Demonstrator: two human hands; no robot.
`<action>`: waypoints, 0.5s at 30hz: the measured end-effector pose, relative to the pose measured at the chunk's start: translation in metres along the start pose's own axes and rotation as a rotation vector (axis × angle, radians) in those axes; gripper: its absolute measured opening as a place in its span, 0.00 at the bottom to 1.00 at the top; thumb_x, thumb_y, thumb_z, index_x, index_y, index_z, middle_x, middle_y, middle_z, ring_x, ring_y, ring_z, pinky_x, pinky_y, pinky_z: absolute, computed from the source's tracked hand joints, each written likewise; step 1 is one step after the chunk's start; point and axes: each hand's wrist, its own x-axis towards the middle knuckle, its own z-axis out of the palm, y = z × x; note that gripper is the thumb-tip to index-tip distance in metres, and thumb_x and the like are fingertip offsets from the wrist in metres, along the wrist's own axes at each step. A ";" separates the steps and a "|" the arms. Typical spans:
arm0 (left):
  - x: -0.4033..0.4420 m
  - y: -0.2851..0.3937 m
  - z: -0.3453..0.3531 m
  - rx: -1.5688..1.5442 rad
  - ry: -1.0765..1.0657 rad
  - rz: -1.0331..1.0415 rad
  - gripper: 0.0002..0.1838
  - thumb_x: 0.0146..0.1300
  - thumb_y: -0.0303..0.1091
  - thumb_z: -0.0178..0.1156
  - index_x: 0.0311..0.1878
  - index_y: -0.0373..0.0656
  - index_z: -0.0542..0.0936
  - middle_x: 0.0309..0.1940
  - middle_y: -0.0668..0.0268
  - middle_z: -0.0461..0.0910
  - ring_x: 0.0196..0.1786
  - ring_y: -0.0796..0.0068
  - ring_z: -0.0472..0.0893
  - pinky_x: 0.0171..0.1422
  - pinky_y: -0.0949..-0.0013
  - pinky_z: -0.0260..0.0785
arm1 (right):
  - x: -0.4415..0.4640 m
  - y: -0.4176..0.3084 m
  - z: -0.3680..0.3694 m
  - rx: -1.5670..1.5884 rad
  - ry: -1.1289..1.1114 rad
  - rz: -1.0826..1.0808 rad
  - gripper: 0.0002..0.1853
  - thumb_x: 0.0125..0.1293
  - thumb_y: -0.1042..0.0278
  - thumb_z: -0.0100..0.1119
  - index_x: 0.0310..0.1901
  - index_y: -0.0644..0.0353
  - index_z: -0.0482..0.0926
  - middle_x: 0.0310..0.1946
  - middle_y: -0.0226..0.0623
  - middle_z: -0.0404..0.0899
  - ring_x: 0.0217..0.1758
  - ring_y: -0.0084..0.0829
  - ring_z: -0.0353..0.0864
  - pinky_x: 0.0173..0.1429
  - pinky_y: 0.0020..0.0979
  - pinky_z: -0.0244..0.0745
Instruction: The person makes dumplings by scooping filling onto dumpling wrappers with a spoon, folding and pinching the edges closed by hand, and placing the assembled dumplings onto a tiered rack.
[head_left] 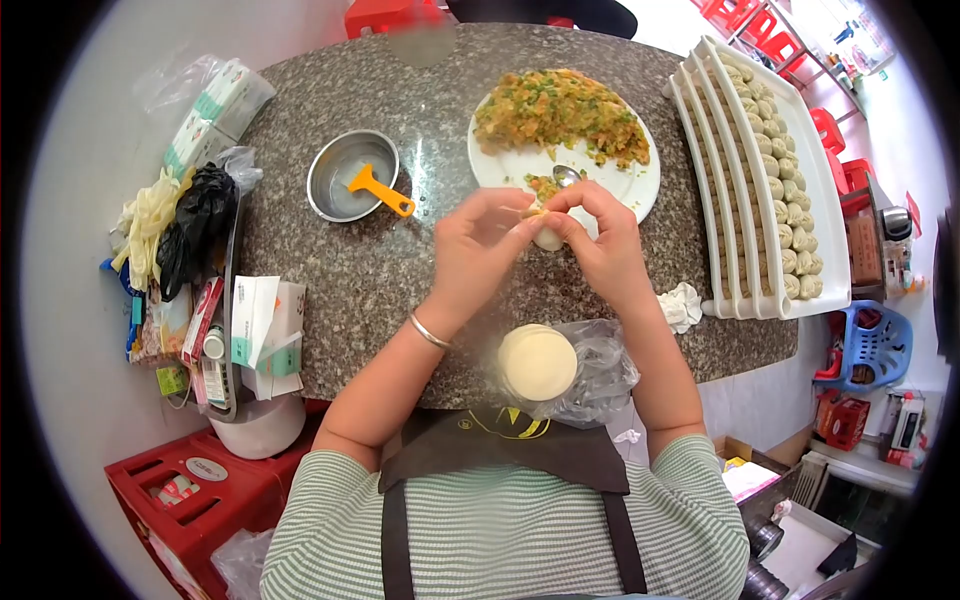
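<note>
A small piece of white dough (548, 239) with a little filling at its top is pinched between my two hands, over the near edge of the plate. My left hand (483, 245) holds its left side with fingertips and thumb. On the other side, my right hand (603, 245) grips it the same way. Just beyond them lies a white plate (640, 190) with a large heap of chopped yellow-green filling (560, 112) and a metal spoon (566, 175). Close to my body, a stack of round dough wrappers (538, 362) rests on a clear plastic bag (600, 375).
Left of the plate stands a metal bowl (340, 190) with an orange-handled scraper (382, 190). Stacked white trays (825, 225) of shaped dumplings (790, 200) stand at the right. A crumpled white cloth (680, 308) lies by my right forearm. Tissue packs and bags crowd the left edge.
</note>
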 end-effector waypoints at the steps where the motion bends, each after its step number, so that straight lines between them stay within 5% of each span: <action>1: 0.000 0.003 0.000 0.000 0.001 0.000 0.11 0.59 0.21 0.66 0.45 0.35 0.82 0.41 0.60 0.85 0.46 0.72 0.84 0.51 0.72 0.77 | 0.000 0.000 0.000 -0.007 -0.015 0.010 0.04 0.61 0.75 0.61 0.36 0.66 0.78 0.34 0.43 0.80 0.40 0.39 0.80 0.48 0.34 0.74; 3: 0.001 0.007 0.000 0.214 -0.057 0.197 0.09 0.59 0.21 0.66 0.43 0.36 0.83 0.41 0.60 0.84 0.45 0.71 0.84 0.51 0.71 0.76 | -0.001 0.000 0.002 -0.016 0.027 -0.001 0.04 0.62 0.74 0.61 0.35 0.66 0.78 0.33 0.42 0.80 0.39 0.38 0.80 0.48 0.33 0.74; 6: 0.003 -0.002 -0.004 0.278 -0.050 0.233 0.07 0.59 0.22 0.66 0.41 0.36 0.85 0.41 0.60 0.84 0.45 0.71 0.84 0.52 0.70 0.76 | -0.003 0.005 0.004 0.001 0.095 0.017 0.05 0.63 0.74 0.61 0.36 0.66 0.78 0.33 0.41 0.80 0.38 0.37 0.80 0.47 0.32 0.74; 10: 0.004 -0.004 -0.007 0.129 -0.064 0.070 0.06 0.60 0.23 0.65 0.40 0.36 0.85 0.41 0.60 0.85 0.44 0.71 0.84 0.52 0.69 0.75 | -0.001 0.006 -0.003 0.083 -0.013 0.172 0.05 0.64 0.74 0.59 0.37 0.66 0.78 0.32 0.41 0.80 0.38 0.35 0.80 0.47 0.32 0.73; 15: 0.002 0.000 -0.004 0.194 -0.062 0.101 0.06 0.59 0.23 0.66 0.40 0.36 0.85 0.39 0.61 0.85 0.43 0.71 0.84 0.50 0.70 0.76 | 0.001 0.007 -0.002 -0.012 -0.035 0.026 0.05 0.68 0.72 0.60 0.37 0.65 0.77 0.32 0.33 0.78 0.37 0.24 0.75 0.45 0.26 0.70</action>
